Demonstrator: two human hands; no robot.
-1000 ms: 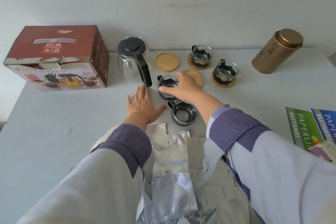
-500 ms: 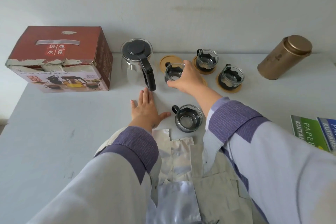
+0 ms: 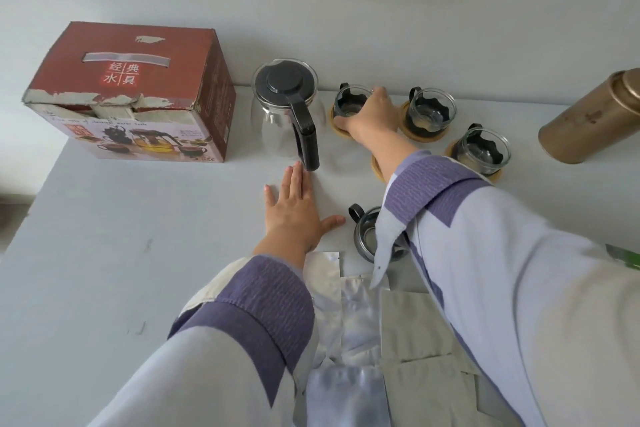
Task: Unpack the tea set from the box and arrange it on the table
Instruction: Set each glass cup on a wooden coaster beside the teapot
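My right hand [image 3: 372, 114] grips a glass cup [image 3: 348, 102] with a black holder, which sits on a wooden coaster beside the glass teapot [image 3: 285, 107]. My left hand [image 3: 294, 208] lies flat and open on the white table [image 3: 104, 236], just in front of the teapot's black handle. Two more cups [image 3: 431, 113] [image 3: 483, 151] stand on coasters to the right. A bare wooden coaster [image 3: 377, 165] peeks out under my right forearm. Another cup [image 3: 369, 232] stands without a coaster near my right sleeve, partly hidden. The red tea set box [image 3: 138, 90] stands at the back left.
A gold tin canister [image 3: 592, 121] stands at the back right against the wall. Silver foil wrappers [image 3: 349, 315] and grey packing paper [image 3: 422, 357] lie at the table's near edge between my arms. A green booklet corner [image 3: 627, 258] shows at the right edge.
My right hand has carried the cup from the table's middle back to the coaster next to the teapot. My left hand stayed flat on the table.
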